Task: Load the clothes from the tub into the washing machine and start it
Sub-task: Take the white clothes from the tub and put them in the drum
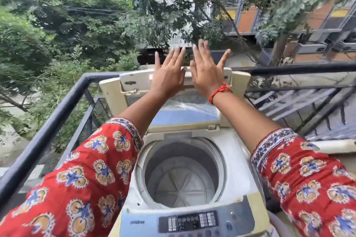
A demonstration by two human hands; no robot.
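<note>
Fingers (178,55) spread flat, both the left hand (169,77) and right hand (207,75) brace the raised lid (173,81), seemingly keeping the empty drum (181,175) open for loading.

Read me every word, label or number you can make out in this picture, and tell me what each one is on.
Small logo on the washing machine's control panel, left of the display: looks like "TurboDrum", blurred, not certain.
Printing on the dark display strip: too small to read.
Lettering on a white sign behind the tree branches: blurred, unreadable.
Raised lid: no readable text.
</note>
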